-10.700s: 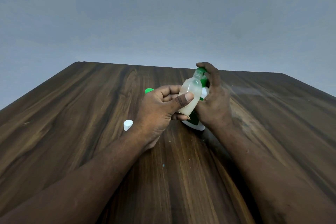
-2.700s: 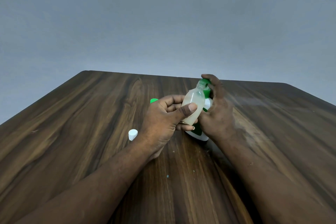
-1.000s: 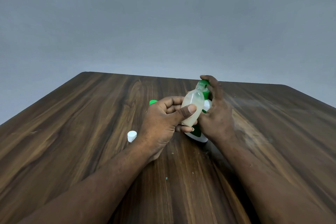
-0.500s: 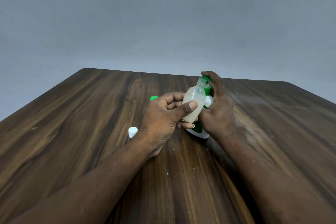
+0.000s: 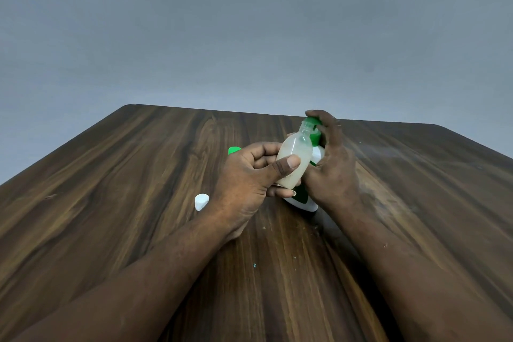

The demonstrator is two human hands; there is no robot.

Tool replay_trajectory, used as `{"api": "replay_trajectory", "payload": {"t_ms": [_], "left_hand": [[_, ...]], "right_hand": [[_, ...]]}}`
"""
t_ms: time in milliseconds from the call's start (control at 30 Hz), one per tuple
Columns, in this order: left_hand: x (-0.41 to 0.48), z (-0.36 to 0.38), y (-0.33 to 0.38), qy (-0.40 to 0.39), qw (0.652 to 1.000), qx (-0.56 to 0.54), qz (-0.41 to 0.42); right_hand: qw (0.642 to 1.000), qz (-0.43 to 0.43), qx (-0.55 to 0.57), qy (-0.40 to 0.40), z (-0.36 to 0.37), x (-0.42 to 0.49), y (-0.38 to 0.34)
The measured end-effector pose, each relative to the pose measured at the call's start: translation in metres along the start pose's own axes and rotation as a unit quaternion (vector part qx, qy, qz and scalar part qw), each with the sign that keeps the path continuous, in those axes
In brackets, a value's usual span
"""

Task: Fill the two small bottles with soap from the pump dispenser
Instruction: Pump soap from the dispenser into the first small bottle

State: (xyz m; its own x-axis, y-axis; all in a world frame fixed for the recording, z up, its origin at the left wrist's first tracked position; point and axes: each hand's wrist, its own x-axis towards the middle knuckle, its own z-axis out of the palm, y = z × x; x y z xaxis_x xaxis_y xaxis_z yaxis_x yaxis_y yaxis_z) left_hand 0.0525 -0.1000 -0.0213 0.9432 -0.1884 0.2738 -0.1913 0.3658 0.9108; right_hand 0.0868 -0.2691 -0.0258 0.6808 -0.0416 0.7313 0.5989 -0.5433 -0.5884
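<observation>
My left hand [image 5: 247, 183] grips a small translucent bottle [image 5: 295, 158], tilted with its open neck under the green pump nozzle. The bottle holds whitish soap up to roughly its shoulder. My right hand [image 5: 331, 164] is curled round the white and green pump dispenser [image 5: 304, 200], with a finger on top of the green pump head [image 5: 313, 121]. The dispenser stands on the wooden table [image 5: 138, 203]; most of its body is hidden by my hands.
A small white cap [image 5: 201, 201] lies on the table left of my left wrist. A green object [image 5: 234, 150], mostly hidden, peeks out behind my left hand. The table's far edge runs just beyond the dispenser.
The hands, bottle and dispenser keep the same arrangement. The view has shifted slightly; the pump head sits a little higher than one second ago.
</observation>
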Motion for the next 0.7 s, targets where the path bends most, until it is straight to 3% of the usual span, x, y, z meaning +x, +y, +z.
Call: {"api": "replay_trajectory", "payload": {"t_ms": [700], "left_hand": [[0.002,0.0006,0.0031,0.006,1.0,-0.007,0.004]], "right_hand": [[1.0,-0.014,-0.01,-0.008,-0.0004,0.0006,0.001]]}}
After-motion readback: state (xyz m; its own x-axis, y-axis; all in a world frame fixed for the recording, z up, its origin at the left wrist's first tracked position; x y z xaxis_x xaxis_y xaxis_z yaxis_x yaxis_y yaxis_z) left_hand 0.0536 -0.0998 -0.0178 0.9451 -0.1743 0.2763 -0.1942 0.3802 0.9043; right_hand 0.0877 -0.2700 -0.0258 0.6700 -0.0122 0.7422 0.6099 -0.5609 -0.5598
